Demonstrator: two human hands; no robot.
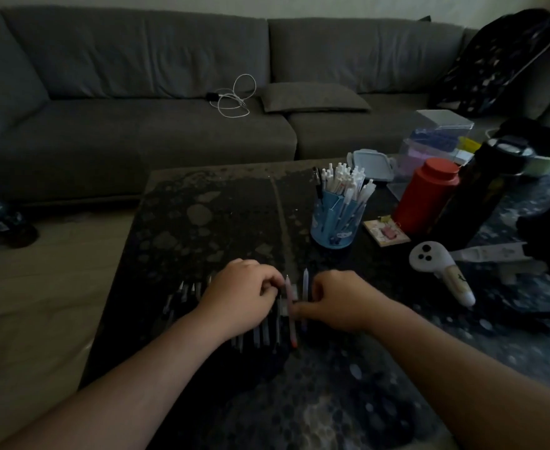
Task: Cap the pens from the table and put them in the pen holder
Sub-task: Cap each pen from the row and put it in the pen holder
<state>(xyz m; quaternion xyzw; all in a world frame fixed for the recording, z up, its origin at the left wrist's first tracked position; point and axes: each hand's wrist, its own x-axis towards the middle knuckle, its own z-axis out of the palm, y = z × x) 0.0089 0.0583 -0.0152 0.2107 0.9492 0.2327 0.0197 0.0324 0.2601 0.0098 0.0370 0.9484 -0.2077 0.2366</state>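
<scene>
A dim living room held a grey sofa [137,92] across the upper frame, with a dark mottled desk [221,216] below it. Low in the centre lay a row of uncapped pens [257,332], tips pointing away. The left hand [244,297] rested curled over the row, its fingertips pinching something small by a pinkish pen [290,311]; whether that was a cap could not be told. The right hand [338,300] was closed, thumb and forefinger nipping the pinkish pen mid-barrel, just beside a pale lilac pen [305,285]. The blue pen holder [335,222], already crowded with white pens, stood right of centre, well apart from the hands. In such poor light a cap could be misaligned or dropped among the dark pens, and the left wrist could roll the row. Forcing another pen into the packed holder might tip it.
</scene>
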